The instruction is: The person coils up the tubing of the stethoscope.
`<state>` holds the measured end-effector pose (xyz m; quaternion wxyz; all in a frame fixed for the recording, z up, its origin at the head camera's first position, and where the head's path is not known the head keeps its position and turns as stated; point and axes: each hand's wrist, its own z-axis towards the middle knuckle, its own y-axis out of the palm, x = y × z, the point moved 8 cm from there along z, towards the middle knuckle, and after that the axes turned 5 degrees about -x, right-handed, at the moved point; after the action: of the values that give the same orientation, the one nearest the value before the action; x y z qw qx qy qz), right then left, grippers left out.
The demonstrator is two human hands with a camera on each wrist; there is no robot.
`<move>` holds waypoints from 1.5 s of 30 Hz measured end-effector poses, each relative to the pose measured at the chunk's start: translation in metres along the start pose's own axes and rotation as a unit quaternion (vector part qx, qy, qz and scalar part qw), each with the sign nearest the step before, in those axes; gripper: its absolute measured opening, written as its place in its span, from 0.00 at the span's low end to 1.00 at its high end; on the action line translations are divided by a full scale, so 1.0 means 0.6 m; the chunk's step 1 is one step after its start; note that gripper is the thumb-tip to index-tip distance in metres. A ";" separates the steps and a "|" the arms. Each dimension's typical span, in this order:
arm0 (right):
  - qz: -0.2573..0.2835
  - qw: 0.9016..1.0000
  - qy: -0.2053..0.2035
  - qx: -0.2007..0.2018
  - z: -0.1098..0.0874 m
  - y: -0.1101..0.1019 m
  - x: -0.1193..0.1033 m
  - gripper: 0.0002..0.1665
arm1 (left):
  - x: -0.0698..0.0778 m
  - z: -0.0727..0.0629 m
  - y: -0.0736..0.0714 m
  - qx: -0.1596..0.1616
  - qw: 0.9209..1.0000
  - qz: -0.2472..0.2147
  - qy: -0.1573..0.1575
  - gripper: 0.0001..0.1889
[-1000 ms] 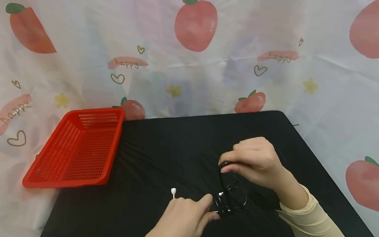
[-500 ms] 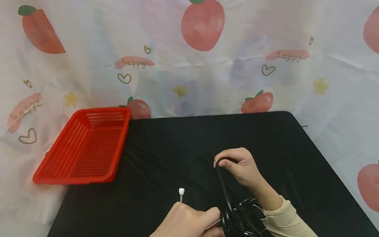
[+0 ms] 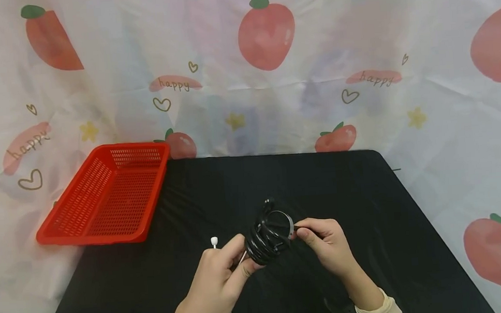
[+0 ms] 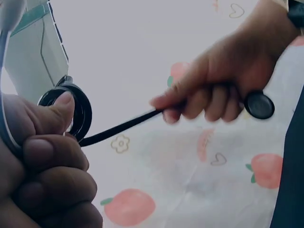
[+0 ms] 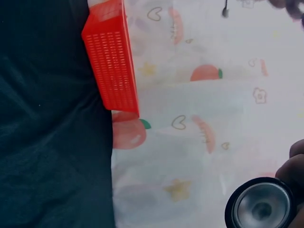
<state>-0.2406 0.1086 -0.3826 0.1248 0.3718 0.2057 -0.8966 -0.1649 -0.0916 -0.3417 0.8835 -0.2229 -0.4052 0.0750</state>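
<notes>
The left hand [image 3: 215, 279] holds the coiled stethoscope [image 3: 265, 238]; the right hand [image 3: 330, 245] pinches its tube [image 4: 122, 127]. A hard tug could undo the loops [image 3: 257, 249].

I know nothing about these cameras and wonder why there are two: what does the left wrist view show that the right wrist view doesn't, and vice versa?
Only the left wrist view: the black tube stretched between the left hand and the right hand, plus a dark band above the right hand.
Only the right wrist view: the red basket with its perforated wall.
Both: the fruit-print cloth and a black-rimmed disc beside the right hand.
</notes>
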 end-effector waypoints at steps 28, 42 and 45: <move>-0.109 0.990 -0.085 -0.030 -0.012 0.022 -0.088 0.17 | -0.124 0.008 -0.005 0.057 0.977 0.117 -0.171 0.15; 0.162 0.977 -0.085 -0.107 0.015 0.064 -0.078 0.23 | -0.104 0.018 0.019 0.058 0.964 0.221 -0.134 0.15; 0.210 0.970 -0.077 -0.094 0.019 0.072 -0.074 0.24 | -0.098 0.022 0.014 0.068 0.957 0.252 -0.124 0.15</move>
<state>-0.2008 0.0684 -0.3550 0.3597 0.3231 0.1961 -0.8531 -0.2135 -0.0984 -0.3778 0.7919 -0.2465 -0.4356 0.3497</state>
